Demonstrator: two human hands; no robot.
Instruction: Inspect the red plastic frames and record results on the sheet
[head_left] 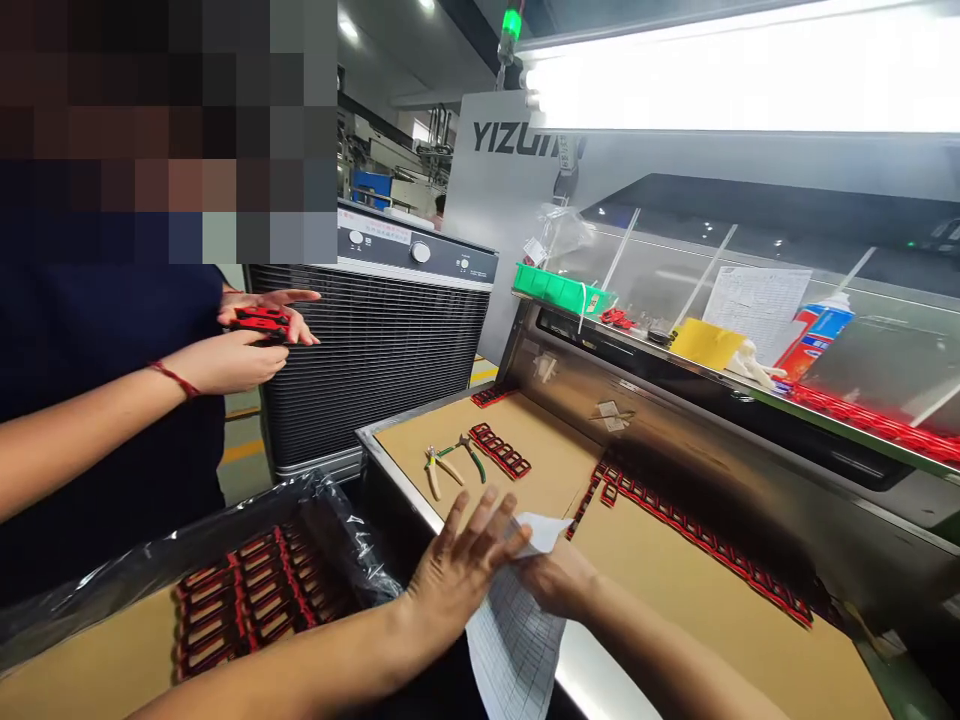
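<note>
My left hand (pixel 463 562) lies with its fingers spread flat on a white gridded sheet of paper (pixel 516 640) at the near edge of the metal bench. My right hand (pixel 561 580) is just to its right, partly under the sheet, pinching the paper near its folded top corner (pixel 546 530). The sheet hangs down over the bench edge. A pair of pliers (pixel 453 466) and a short row of red-and-black frame parts (pixel 499 451) lie on cardboard (pixel 555 470) beyond my hands.
A co-worker's hands (pixel 251 345) at left hold a red-and-black part (pixel 259 321). A plastic-lined box (pixel 247 590) at lower left holds several such parts. A long row of parts (pixel 701 538) runs along the metal wall. Green bin (pixel 559 289), spray can (pixel 819 335) on the shelf.
</note>
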